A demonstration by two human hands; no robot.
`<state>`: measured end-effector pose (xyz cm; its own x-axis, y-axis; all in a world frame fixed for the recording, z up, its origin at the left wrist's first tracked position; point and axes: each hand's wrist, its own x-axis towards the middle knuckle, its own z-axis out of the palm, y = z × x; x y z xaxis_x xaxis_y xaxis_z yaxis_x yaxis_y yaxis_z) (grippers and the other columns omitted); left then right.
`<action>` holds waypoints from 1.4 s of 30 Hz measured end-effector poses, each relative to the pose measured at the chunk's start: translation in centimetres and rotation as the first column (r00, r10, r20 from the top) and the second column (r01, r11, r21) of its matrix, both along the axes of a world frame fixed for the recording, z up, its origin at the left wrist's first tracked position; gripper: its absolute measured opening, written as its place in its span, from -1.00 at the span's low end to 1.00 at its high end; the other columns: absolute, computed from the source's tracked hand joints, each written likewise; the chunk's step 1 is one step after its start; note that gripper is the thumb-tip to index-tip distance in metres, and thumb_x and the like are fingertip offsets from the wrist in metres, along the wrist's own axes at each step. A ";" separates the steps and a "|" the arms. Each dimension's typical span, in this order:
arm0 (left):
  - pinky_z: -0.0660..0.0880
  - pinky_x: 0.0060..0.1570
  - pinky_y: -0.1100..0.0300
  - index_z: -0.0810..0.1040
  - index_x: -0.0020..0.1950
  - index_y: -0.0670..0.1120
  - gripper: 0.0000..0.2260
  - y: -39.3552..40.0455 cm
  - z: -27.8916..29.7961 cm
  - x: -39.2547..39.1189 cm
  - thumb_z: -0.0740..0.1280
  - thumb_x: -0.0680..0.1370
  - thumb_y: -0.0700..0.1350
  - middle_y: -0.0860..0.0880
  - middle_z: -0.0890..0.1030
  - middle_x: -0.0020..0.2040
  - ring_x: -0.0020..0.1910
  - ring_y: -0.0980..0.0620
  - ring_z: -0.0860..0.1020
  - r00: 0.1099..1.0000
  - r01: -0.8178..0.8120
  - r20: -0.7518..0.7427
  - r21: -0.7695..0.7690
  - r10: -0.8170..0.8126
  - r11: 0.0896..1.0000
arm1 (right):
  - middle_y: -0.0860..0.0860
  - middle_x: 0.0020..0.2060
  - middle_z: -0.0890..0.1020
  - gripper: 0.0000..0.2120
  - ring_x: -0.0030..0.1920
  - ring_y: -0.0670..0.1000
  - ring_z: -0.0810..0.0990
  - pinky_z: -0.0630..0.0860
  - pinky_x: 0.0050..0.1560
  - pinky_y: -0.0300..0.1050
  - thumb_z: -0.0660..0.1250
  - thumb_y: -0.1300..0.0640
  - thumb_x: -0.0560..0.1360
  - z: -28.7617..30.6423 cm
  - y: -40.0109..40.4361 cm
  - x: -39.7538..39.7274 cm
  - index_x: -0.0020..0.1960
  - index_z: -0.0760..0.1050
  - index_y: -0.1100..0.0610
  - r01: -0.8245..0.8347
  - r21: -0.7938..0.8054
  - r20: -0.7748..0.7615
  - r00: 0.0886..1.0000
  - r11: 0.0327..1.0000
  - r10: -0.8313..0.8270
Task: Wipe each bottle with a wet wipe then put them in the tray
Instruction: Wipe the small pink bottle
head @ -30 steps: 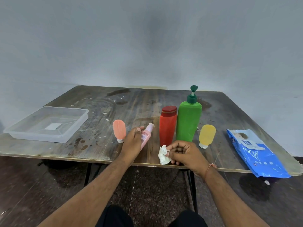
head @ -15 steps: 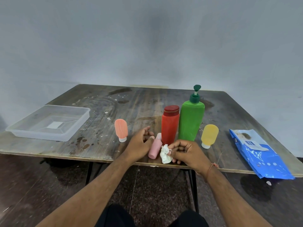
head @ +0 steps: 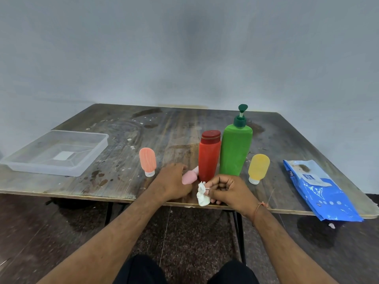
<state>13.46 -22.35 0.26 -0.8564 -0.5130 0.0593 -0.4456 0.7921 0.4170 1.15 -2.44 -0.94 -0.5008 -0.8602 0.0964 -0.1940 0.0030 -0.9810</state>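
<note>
Clearly light and probably slick, the pink bottle (head: 189,177) is gripped mid-body by the left hand (head: 172,182), beside the wipe (head: 202,194) pinched in the right hand (head: 227,190).

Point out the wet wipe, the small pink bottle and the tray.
wet wipe (head: 202,194), head view, on its crumpled white middle.
small pink bottle (head: 189,178), head view, on its body beside the left hand.
tray (head: 93,155), head view, on its right wall.

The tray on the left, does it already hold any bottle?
No, the clear tray holds no bottle; all five bottles, including the pink bottle in the left hand, are outside it.
</note>
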 end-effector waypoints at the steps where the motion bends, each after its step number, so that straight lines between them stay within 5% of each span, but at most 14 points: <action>1: 0.56 0.23 0.00 0.48 0.45 -0.02 -0.41 0.2 0.2 0.0 0.47 0.47 0.16 -0.04 0.59 0.29 0.22 -0.04 0.57 1.000 -0.015 0.020 -0.118 0.018 0.993 | 0.09 -0.28 0.72 -0.89 -0.32 -0.05 0.65 0.57 -0.32 -0.24 0.53 0.34 0.51 0.0 0.0 0.0 -0.02 0.69 0.18 0.001 0.000 0.001 1.000 1.000 -0.001; 5: 0.59 0.09 -0.01 0.56 0.31 0.00 -0.61 1.3 1.2 -0.3 0.47 0.54 0.11 -0.04 0.56 0.23 0.17 -0.10 0.54 0.999 -0.024 0.031 -0.412 0.041 0.911 | 0.09 -0.27 0.72 -0.89 -0.31 -0.04 0.65 0.57 -0.31 -0.23 0.53 0.33 0.51 0.1 0.1 0.0 -0.02 0.68 0.17 0.000 -0.005 0.007 1.000 1.000 0.000; 10: 0.57 -0.02 0.03 0.65 0.14 -0.07 -0.84 0.9 1.9 -1.7 0.43 0.58 -0.09 -0.07 0.66 0.10 0.06 -0.10 0.65 0.984 0.020 0.168 -0.416 0.055 0.909 | 0.07 -0.28 0.72 -0.87 -0.33 -0.05 0.65 0.57 -0.32 -0.24 0.53 0.34 0.51 0.2 0.2 0.1 -0.04 0.69 0.13 0.003 -0.018 0.003 1.000 1.000 -0.003; 13: 0.56 0.07 0.06 0.66 0.18 -0.11 -0.85 0.5 2.1 -2.1 0.39 0.63 -0.12 -0.09 0.69 0.11 0.07 -0.09 0.66 0.989 0.008 0.145 -0.310 0.039 0.951 | 0.07 -0.27 0.73 -0.86 -0.33 -0.04 0.65 0.57 -0.32 -0.23 0.54 0.34 0.50 0.2 0.2 0.1 -0.05 0.69 0.12 0.005 -0.023 0.016 1.000 1.000 -0.005; 16: 0.51 -0.04 0.09 0.62 0.14 -0.06 -0.84 -0.4 2.3 -2.1 0.35 0.68 0.01 -0.04 0.69 0.04 -0.02 -0.02 0.63 0.998 -0.040 -0.048 -0.042 0.038 0.998 | 0.08 -0.27 0.73 -0.86 -0.32 -0.04 0.66 0.58 -0.32 -0.23 0.54 0.33 0.50 0.2 0.2 0.1 -0.05 0.70 0.11 0.004 -0.027 0.022 1.000 1.000 -0.003; 21: 0.59 0.27 0.02 0.55 0.34 0.01 -0.71 -1.4 0.6 -1.4 0.44 0.63 -0.10 0.09 0.68 0.20 0.19 0.07 0.66 0.948 0.036 -0.307 0.349 0.078 0.937 | 0.07 -0.27 0.72 -0.87 -0.32 -0.03 0.66 0.58 -0.32 -0.23 0.54 0.33 0.50 0.2 0.2 0.1 -0.05 0.69 0.12 0.002 -0.026 0.028 1.000 1.000 -0.001; 33: 0.55 0.38 -0.05 0.43 0.47 0.02 -0.65 -2.2 -0.1 -0.1 0.34 0.70 -0.15 0.05 0.62 0.32 0.32 0.07 0.60 0.947 0.168 -0.309 0.250 -0.086 0.954 | 0.06 -0.29 0.72 -0.86 -0.33 -0.03 0.66 0.58 -0.33 -0.23 0.53 0.35 0.50 0.2 0.2 0.0 -0.04 0.69 0.13 0.010 -0.017 0.036 0.999 1.000 -0.009; 39: 0.50 0.36 0.29 0.22 0.64 -0.05 -0.45 -1.8 -0.8 0.5 0.30 0.69 -0.30 0.02 0.53 0.47 0.32 0.22 0.56 0.928 0.201 -0.370 0.426 -0.033 0.882 | 0.08 -0.27 0.72 -0.86 -0.32 -0.03 0.66 0.58 -0.33 -0.24 0.53 0.35 0.51 0.2 0.1 -0.1 -0.04 0.69 0.14 0.011 -0.018 0.029 1.000 1.000 -0.010; 42: 0.47 0.42 0.22 0.16 0.68 -0.02 -0.38 -1.6 -0.9 0.8 0.30 0.68 -0.33 0.02 0.44 0.54 0.39 0.18 0.53 0.921 0.220 -0.390 0.474 -0.021 0.852 | 0.10 -0.28 0.73 -0.87 -0.33 -0.03 0.66 0.58 -0.33 -0.23 0.53 0.35 0.51 0.0 0.1 -0.2 -0.04 0.69 0.15 0.012 -0.021 0.029 1.000 1.000 -0.012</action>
<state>14.29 -23.99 -0.64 -0.8823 -0.4501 0.1376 -0.1012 0.4668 0.8786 0.99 -2.35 -0.90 -0.5140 -0.8519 0.1005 -0.1661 -0.0161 -0.9860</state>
